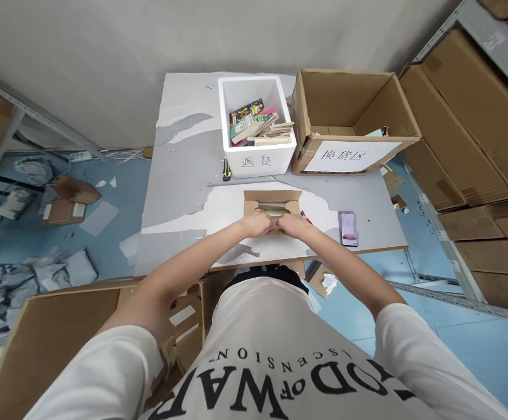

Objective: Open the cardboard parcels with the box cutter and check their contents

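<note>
A small cardboard box [272, 196] with its back flap raised lies on the table in front of me. Something greenish shows inside, too small to make out. My left hand [257, 223] is closed on the box's near side, with fingers curled inward. Close beside it, my right hand [292, 225] grips the same near side, with its fingers curled too. Both hands hide most of the box's front. Part of a red and black object [305, 216] peeks out just beyond my right hand; its kind is hidden.
A white foam box [254, 161] of books and a large cardboard box [358, 156] stand at the back. Near them lies a yellow and black utility knife [226, 169]. A phone [349, 228] rests on the table [175, 204] at right. Shelves with cartons [468, 122] flank the right.
</note>
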### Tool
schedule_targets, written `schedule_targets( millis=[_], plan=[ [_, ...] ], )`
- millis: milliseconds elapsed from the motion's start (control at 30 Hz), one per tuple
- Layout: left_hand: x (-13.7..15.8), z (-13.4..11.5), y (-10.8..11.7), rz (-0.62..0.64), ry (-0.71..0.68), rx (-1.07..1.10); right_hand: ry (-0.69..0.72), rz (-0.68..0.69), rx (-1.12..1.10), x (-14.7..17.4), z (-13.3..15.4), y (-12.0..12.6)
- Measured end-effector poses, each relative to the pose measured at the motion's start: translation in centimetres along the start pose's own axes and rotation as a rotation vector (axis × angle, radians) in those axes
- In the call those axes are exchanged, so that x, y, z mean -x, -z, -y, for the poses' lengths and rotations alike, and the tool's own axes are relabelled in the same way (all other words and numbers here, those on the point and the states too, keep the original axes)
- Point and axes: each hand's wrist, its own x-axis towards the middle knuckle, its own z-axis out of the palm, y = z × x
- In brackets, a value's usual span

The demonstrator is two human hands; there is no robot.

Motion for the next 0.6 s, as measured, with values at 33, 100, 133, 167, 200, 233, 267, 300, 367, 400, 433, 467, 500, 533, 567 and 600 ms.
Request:
schedule_targets(
  millis=[33,100,133,167,200,233,267,300,367,400,433,467,500,533,567,600],
  plan=[
    [-1.0,-0.2,-0.2,0.087,0.018,-0.028,-0.025,0.020,0.022,-0.8,0.5,0.3],
    [-2.4,-0.3,-0.6,0.205,0.092,-0.073,-0.048,0.015,0.045,-2.0,1.6,0.4],
    [-2.7,-0.2,-0.9,0.222,0.132,-0.084,-0.056,0.004,0.059,-2.4,1.9,0.2],
    [-2.7,-0.2,-1.1,0.218,0.165,-0.088,-0.064,-0.007,0.073,-2.5,2.1,-0.1],
    [-2.5,-0.2,-1.3,0.198,0.200,-0.092,-0.075,-0.015,0.090,-2.5,2.0,-0.5],
    [-2.1,-0.2,-1.6,0.170,0.242,-0.104,-0.096,-0.031,0.105,-2.3,1.7,-0.9],
    [-1.6,-0.2,-1.8,0.139,0.285,-0.121,-0.123,-0.061,0.110,-1.9,1.2,-1.4],
    [-0.9,-0.1,-2.0,0.107,0.324,-0.134,-0.153,-0.108,0.101,-1.4,0.6,-2.0],
    [0.6,-0.1,-2.4,0.032,0.391,-0.128,-0.195,-0.243,0.040,-0.2,-0.6,-3.4],
    [1.4,-0.1,-2.7,-0.012,0.421,-0.106,-0.209,-0.317,-0.004,0.5,-1.1,-4.2],
    [2.2,-0.1,-2.9,-0.057,0.453,-0.074,-0.223,-0.379,-0.049,1.2,-1.5,-5.0],
    [3.0,-0.2,-3.3,-0.098,0.492,-0.042,-0.244,-0.419,-0.085,1.9,-1.6,-5.9],
    [3.6,-0.3,-3.7,-0.134,0.536,-0.016,-0.273,-0.446,-0.117,2.4,-1.7,-6.8],
    [4.2,-0.5,-4.1,-0.161,0.581,0.008,-0.303,-0.462,-0.149,2.8,-1.7,-7.6],
    [4.6,-0.7,-4.7,-0.178,0.623,0.030,-0.325,-0.469,-0.184,3.1,-1.6,-8.5],
    [4.9,-0.8,-5.2,-0.186,0.660,0.055,-0.331,-0.473,-0.229,3.2,-1.6,-9.3]
  ],
)
